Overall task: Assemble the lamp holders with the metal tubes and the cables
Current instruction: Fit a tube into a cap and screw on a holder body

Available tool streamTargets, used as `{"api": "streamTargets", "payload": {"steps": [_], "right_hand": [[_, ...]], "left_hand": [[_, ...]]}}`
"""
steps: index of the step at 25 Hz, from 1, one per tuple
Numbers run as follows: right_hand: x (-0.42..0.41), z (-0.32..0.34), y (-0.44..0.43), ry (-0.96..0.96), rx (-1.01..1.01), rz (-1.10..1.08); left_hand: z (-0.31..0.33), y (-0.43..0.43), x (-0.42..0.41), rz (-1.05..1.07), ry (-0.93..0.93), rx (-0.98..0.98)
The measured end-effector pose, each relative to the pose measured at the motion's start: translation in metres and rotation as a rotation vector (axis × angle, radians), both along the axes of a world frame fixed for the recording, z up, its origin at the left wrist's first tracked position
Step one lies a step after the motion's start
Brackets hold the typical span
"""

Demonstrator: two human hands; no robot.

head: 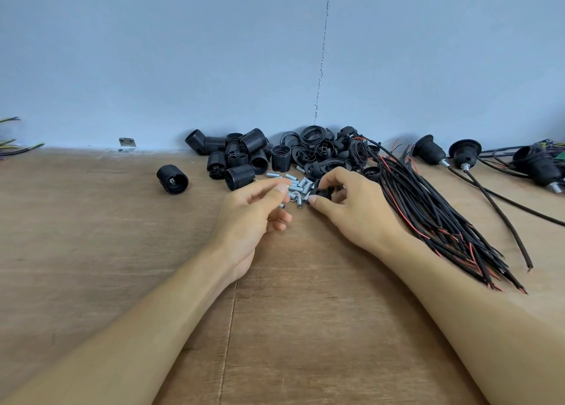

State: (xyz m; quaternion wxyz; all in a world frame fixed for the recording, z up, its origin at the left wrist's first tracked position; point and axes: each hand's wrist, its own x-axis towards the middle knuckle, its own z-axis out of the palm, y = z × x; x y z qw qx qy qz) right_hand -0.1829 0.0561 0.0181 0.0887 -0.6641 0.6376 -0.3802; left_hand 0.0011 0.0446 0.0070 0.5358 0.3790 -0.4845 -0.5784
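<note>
1. The desk (122, 251) is carrying all the stock, and most of it is lying unassembled, so the task is looking early.
2. The cable bundle (443, 215) is lying loose to the right of the hands. Its long axis is running from the far centre to the near right, with the bared red-tipped ends pointing near-right.
3. The lamp holders (241, 157) are sitting heaped against the wall, tipped every way. One stray holder (172, 179) is lying on its side well apart to the left, its open mouth facing the person.
4. A few finished assemblies (428, 150) are resting at the far right, each with a tube and cable trailing out toward the near side.
5. The right hand (351, 206) is hovering over the tubes, its grip clamping a small black holder part (325, 192). Which way that part's axis is pointing is too small to tell.
6. The left hand (253, 215) is pressing thumb and forefinger together, but I cannot tell whether a tube is sitting between them.
7. The metal tubes (298, 187) are lying flat between the hands, pointing in mixed directions, still waiting to be fitted.
</note>
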Motion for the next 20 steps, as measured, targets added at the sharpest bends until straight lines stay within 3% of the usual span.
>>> {"api": "streamTargets", "payload": {"steps": [8, 20], "right_hand": [[0.014, 0.009, 0.008, -0.328, 0.016, 0.223], [0.02, 0.008, 0.009, -0.277, 0.008, 0.368]], "left_hand": [[0.001, -0.004, 0.007, 0.014, 0.025, -0.013], [-0.002, -0.004, 0.007, 0.07, -0.084, -0.145]]}}
